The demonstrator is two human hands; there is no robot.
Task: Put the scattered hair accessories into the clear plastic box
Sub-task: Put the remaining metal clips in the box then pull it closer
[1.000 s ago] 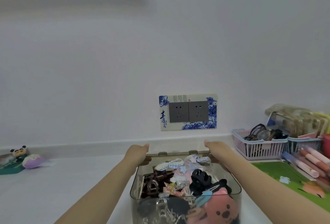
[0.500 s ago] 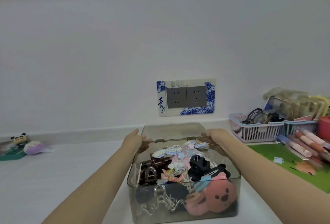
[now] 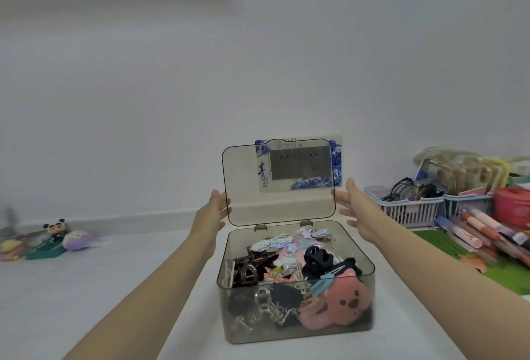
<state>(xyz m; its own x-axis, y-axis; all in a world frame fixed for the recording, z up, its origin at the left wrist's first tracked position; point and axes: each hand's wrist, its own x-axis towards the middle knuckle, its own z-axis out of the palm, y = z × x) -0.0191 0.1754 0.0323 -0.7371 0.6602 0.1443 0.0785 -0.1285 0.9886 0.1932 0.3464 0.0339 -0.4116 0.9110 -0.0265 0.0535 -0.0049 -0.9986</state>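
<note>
Against a plain pale wall with a blue-and-white socket plate (image 3: 335, 164), a white desk (image 3: 100, 288) carries a clear plastic box (image 3: 295, 328), which sits straight in front of the person, its long side running left to right. Its hinged lid (image 3: 243, 205) stands upright at the far edge, directly between the two hands. The left hand (image 3: 213, 210) lies flat against the lid's left edge; the right hand (image 3: 351, 205) is spread just beside the right edge, fingers straight, gripping nothing. Both look equally near. The smoky see-through box is heaped with hair accessories (image 3: 275, 262): a black claw clip (image 3: 317, 259), brown clips, fabric bows and a pink plush bear (image 3: 341, 305). Closing the lid forward appears the likely next move.
</note>
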